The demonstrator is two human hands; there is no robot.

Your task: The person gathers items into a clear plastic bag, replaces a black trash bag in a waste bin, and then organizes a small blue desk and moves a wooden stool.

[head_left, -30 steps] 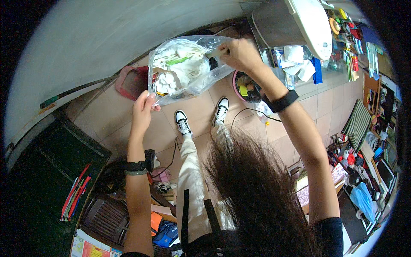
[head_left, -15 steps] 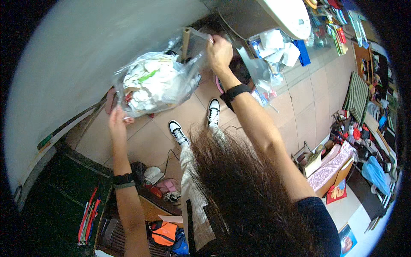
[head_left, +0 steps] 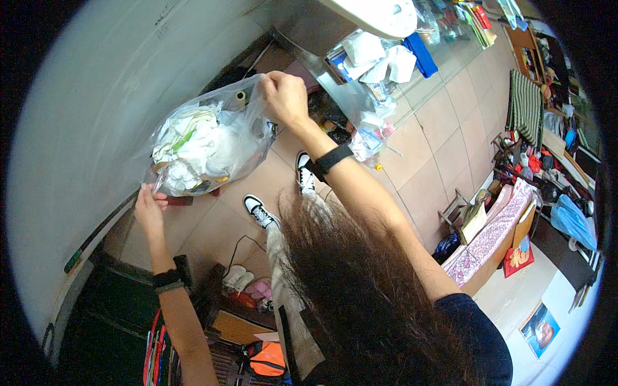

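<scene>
Between my hands hangs a clear plastic bag (head_left: 248,145), filled with crumpled white tissues (head_left: 193,141) and other rubbish. A small green scrap (head_left: 184,141) lies among the tissues, and a cardboard tube (head_left: 241,96) sticks up near the bag's far side. My left hand (head_left: 150,204) pinches the bag's edge at its near left corner. At the opposite side, my right hand (head_left: 284,98) is closed in a fist around the gathered rim. The mouth of the bag is spread between the two hands, above the floor beside the wall.
A glass-topped table (head_left: 412,96) at the far right carries white tissue packs, a blue box (head_left: 420,56) and a white appliance (head_left: 380,14). Behind my right hand stands a bin (head_left: 331,116) with dark contents. Shoes (head_left: 238,278) and an orange bag (head_left: 266,358) lie near the lower left.
Both hands have shifted left with the bag, the right one also coming lower in the picture. The bag's rim is stretched wider, and the view has turned slightly.
</scene>
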